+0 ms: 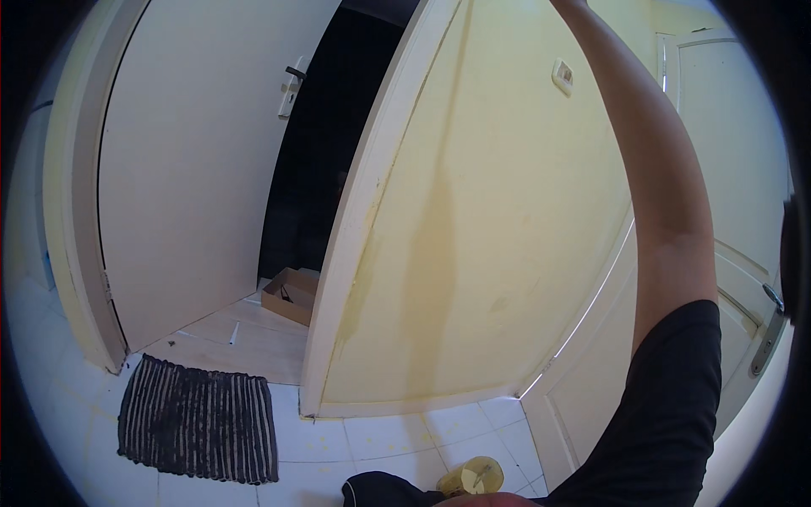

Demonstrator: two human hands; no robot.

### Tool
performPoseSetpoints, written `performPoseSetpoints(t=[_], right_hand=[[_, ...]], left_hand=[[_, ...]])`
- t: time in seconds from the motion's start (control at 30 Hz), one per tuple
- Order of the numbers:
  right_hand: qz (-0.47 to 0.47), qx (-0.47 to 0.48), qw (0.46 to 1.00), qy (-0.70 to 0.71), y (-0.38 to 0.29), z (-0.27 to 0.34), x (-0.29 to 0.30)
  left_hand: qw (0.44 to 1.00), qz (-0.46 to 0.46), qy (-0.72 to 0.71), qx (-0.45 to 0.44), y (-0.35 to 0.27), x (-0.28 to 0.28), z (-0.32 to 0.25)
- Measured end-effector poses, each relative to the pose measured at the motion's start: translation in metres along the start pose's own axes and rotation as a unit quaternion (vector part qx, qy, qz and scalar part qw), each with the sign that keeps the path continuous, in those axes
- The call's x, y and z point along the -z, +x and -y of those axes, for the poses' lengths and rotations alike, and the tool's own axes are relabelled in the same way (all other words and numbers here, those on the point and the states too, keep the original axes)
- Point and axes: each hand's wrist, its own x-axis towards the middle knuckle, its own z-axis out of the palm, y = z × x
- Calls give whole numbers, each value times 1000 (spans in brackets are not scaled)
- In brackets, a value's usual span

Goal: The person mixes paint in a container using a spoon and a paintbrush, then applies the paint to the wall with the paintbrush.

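Note:
My right arm, in a short black sleeve [671,380], reaches up along the right side in front of a pale yellow wall [494,222]. Its wrist meets the top edge, so my right hand is out of view. My left hand is out of view too. Low in the picture is a yellowish round container [452,480] with pale yellow stuff and what looks like a tool inside; whether it stands on the floor or is held cannot be told. Black cloth [386,491] lies beside it, and a blurred reddish shape cuts across its lower edge.
A white door [196,158] stands ajar at the left, with a cardboard box [288,307] behind the door frame [355,209]. A striped mat [199,418] lies on white tiles [380,437] with yellow spots. The wall carries a switch [562,77]; a panelled door [728,158] is at right.

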Motion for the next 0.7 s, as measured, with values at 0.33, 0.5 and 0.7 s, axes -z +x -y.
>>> performPoseSetpoints(t=[0.33, 0.5, 0.7], right_hand=[[4, -4, 1000, 19, 4, -4, -5], [-23, 5, 1000, -12, 10, -8, -10], [-13, 16, 999, -41, 18, -11, -20]], left_hand=[[1000, 4, -1, -4, 0, -3, 0], [1000, 6, -2, -5, -2, -5, 0], [1000, 6, -2, -8, -2, -7, -2]])
